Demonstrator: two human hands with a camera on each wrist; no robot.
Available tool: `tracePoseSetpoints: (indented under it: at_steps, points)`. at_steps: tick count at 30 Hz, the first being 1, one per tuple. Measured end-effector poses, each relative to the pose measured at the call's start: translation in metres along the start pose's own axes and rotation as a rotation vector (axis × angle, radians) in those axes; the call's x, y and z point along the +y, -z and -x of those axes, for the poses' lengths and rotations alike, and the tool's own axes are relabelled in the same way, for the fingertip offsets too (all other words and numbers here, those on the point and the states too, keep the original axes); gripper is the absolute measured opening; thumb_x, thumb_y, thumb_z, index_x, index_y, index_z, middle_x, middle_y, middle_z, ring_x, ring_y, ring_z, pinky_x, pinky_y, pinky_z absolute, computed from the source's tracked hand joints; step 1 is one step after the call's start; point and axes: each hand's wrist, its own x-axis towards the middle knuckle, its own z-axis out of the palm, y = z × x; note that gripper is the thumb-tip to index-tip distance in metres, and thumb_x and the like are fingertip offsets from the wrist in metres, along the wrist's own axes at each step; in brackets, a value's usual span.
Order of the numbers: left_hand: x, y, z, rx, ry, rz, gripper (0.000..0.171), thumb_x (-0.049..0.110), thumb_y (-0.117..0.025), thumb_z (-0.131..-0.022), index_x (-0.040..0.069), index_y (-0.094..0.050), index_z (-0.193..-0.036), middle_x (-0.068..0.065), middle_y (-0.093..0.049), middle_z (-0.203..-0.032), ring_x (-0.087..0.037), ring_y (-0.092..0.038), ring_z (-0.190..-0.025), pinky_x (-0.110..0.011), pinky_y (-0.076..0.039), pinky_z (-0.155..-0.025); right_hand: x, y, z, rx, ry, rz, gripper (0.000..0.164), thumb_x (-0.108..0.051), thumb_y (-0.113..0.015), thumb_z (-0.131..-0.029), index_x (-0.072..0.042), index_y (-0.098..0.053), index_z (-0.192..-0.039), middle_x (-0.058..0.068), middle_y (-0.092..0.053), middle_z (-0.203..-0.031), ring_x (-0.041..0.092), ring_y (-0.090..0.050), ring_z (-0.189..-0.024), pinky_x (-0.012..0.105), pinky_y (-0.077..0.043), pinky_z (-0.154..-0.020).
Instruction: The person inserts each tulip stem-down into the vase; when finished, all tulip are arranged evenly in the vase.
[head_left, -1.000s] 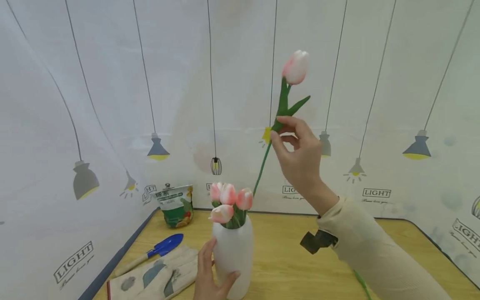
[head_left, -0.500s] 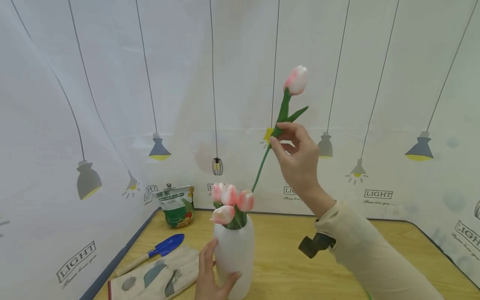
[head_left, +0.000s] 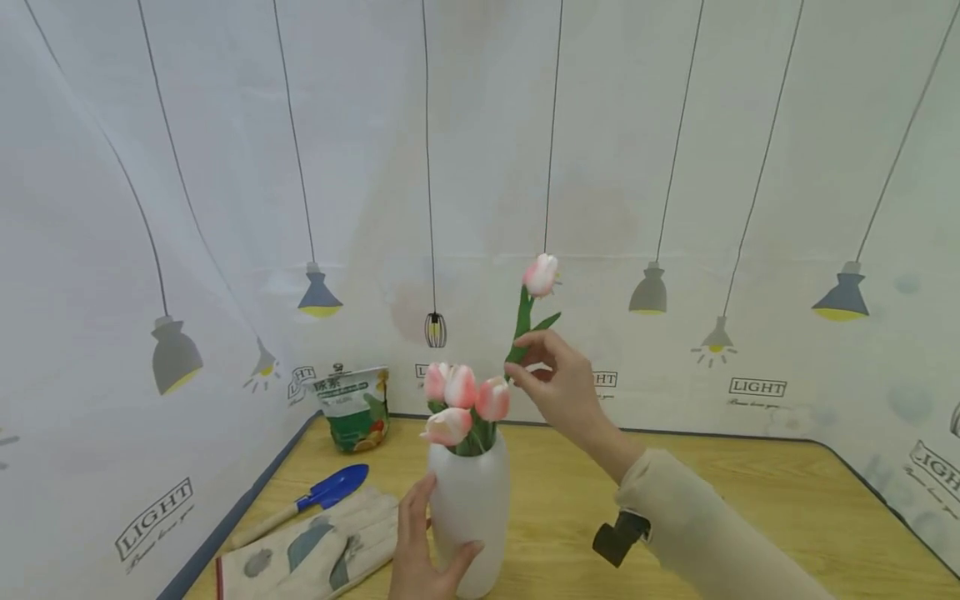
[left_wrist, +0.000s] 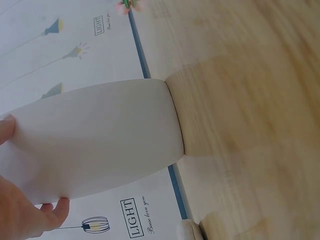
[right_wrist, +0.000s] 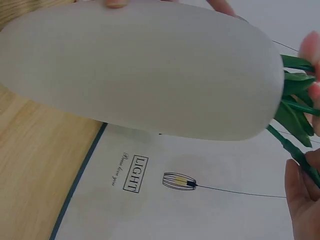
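Note:
A white vase point(head_left: 472, 508) stands upright on the table, with several pink-and-white tulips point(head_left: 459, 387) in its mouth. Fingers and thumb of my left hand point(head_left: 423, 546) curl round the vase's lower left side; the left wrist view shows the vase point(left_wrist: 100, 140) between them. Above the vase and to its right, my right hand point(head_left: 562, 383) pinches another tulip point(head_left: 540, 275) by its stem below the leaves. In the right wrist view this green stem point(right_wrist: 290, 147) runs from the fingers to the vase's rim; its lower end is hidden behind the vase.
Left of the vase lie cloth gloves point(head_left: 307, 550) and a blue trowel point(head_left: 337, 487) with a wooden handle. Behind them a green-and-white pouch point(head_left: 356, 408) stands by the wall. A lamp-printed sheet point(head_left: 675, 167) surrounds the wooden table point(head_left: 720, 492).
My right hand has come down and slightly left with the tulip, so its stem sinks towards the vase's mouth. The left hand keeps its hold on the vase.

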Motion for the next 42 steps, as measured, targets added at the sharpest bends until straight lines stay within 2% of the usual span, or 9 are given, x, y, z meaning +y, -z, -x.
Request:
tracePoseSetpoints:
  at_steps: [5,8,15,20,25,28,31,37,42]
  points:
    - [-0.003,0.000,0.000,0.018,-0.036,0.000,0.087,0.028,-0.076,-0.067,0.028,-0.024,-0.137,-0.014,-0.035,-0.128,-0.038,-0.042,-0.115,-0.047,-0.048,-0.076,0.007,-0.015,0.020,-0.100,0.015,0.005,0.010,-0.006,-0.057,-0.085,-0.004,-0.060,-0.094,0.010,-0.065,-0.084,0.014,-0.061,-0.075,0.023,-0.053,-0.060]
    - [-0.003,0.000,0.000,0.015,-0.030,-0.002,0.088,0.028,-0.076,-0.067,0.028,-0.024,-0.137,-0.014,-0.035,-0.128,-0.038,-0.043,-0.115,-0.047,-0.048,-0.076,0.010,-0.018,0.028,-0.157,0.050,-0.004,0.012,-0.008,-0.051,-0.089,-0.004,-0.061,-0.096,0.009,-0.065,-0.086,0.012,-0.060,-0.075,0.023,-0.053,-0.060]
    - [-0.001,0.001,0.000,-0.011,-0.004,-0.007,0.087,0.030,-0.075,-0.069,0.030,-0.022,-0.137,-0.014,-0.034,-0.128,-0.039,-0.042,-0.115,-0.048,-0.048,-0.077,0.018,-0.019,0.047,-0.243,0.107,0.151,0.021,-0.016,-0.043,-0.094,-0.012,-0.063,-0.098,0.002,-0.055,-0.086,0.012,-0.049,-0.078,0.022,-0.044,-0.067]
    - [-0.001,0.002,0.000,-0.025,0.002,-0.008,0.086,0.031,-0.074,-0.070,0.030,-0.021,-0.137,-0.014,-0.033,-0.129,-0.039,-0.042,-0.115,-0.048,-0.048,-0.078,0.023,-0.023,0.059,-0.237,0.118,0.138,0.022,-0.013,-0.044,-0.093,-0.014,-0.064,-0.102,0.001,-0.054,-0.104,0.012,-0.050,-0.094,0.026,-0.045,-0.077]
    - [-0.002,0.001,0.000,-0.026,0.006,-0.002,0.086,0.032,-0.074,-0.070,0.031,-0.020,-0.138,-0.014,-0.032,-0.130,-0.040,-0.041,-0.116,-0.049,-0.047,-0.078,0.029,-0.017,0.067,-0.117,0.147,0.003,0.022,-0.002,-0.046,-0.089,-0.009,-0.063,-0.100,0.005,-0.057,-0.104,0.008,-0.052,-0.090,0.024,-0.050,-0.068]
    - [-0.003,0.000,0.001,-0.014,-0.002,0.002,0.087,0.031,-0.074,-0.069,0.031,-0.021,-0.138,-0.014,-0.033,-0.129,-0.039,-0.041,-0.116,-0.048,-0.047,-0.078,0.030,0.001,0.071,-0.063,0.148,-0.034,0.019,-0.001,-0.048,-0.088,-0.005,-0.061,-0.101,0.005,-0.058,-0.100,0.006,-0.053,-0.085,0.021,-0.050,-0.060]
    - [-0.003,-0.002,0.001,-0.007,-0.011,-0.002,0.089,0.029,-0.076,-0.068,0.031,-0.021,-0.138,-0.013,-0.033,-0.129,-0.038,-0.041,-0.116,-0.047,-0.047,-0.079,0.036,0.027,0.082,-0.043,0.107,-0.009,0.018,-0.002,-0.053,-0.086,-0.003,-0.058,-0.103,0.001,-0.057,-0.098,0.006,-0.053,-0.085,0.021,-0.049,-0.057]
    - [-0.003,-0.004,0.002,0.016,-0.036,-0.016,0.092,0.023,-0.078,-0.066,0.029,-0.021,-0.138,-0.012,-0.034,-0.129,-0.034,-0.042,-0.116,-0.042,-0.048,-0.077,0.063,0.088,0.128,-0.024,-0.116,0.207,0.026,-0.004,-0.060,-0.082,-0.010,-0.057,-0.107,-0.013,-0.058,-0.091,-0.002,-0.053,-0.079,0.020,-0.048,-0.055]
    - [-0.002,-0.002,0.001,0.036,-0.061,0.002,0.093,0.020,-0.078,-0.065,0.027,-0.022,-0.138,-0.012,-0.035,-0.129,-0.031,-0.041,-0.117,-0.043,-0.047,-0.078,0.104,0.136,0.171,-0.123,-0.313,0.384,0.034,-0.015,-0.063,-0.082,-0.011,-0.052,-0.113,-0.001,-0.058,-0.091,-0.003,-0.051,-0.070,0.020,-0.044,-0.050]
